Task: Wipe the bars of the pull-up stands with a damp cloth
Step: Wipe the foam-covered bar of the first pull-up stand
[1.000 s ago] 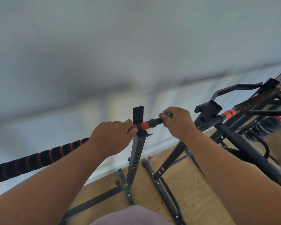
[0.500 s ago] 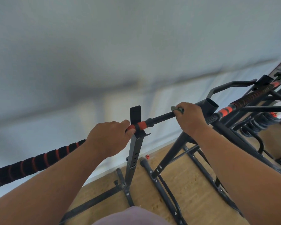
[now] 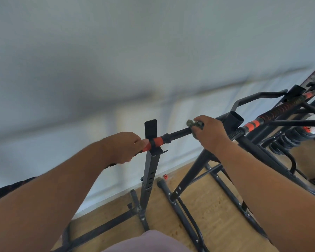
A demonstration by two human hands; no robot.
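Observation:
A long black bar (image 3: 178, 132) with orange bands rests in the hook of a black upright post (image 3: 150, 166). My left hand (image 3: 125, 147) grips the bar just left of the post, its thumb on the orange band. My right hand (image 3: 208, 132) is curled round the bar further right, with a small grey-green cloth (image 3: 194, 124) bunched under its fingers; only a corner of the cloth sticks out. Past that hand the bar carries on up to the right with ribbed grip and orange bands (image 3: 251, 124).
A second black stand (image 3: 231, 118) with an open tube top and slanted legs is right behind my right hand. More frames and coiled black springs (image 3: 291, 140) crowd the right side. Black base legs (image 3: 180, 213) cross the wooden floor below. A pale wall fills the back.
My right hand has slid with the cloth along the bar to the right, away from the post. My left hand has kept its grip beside the post.

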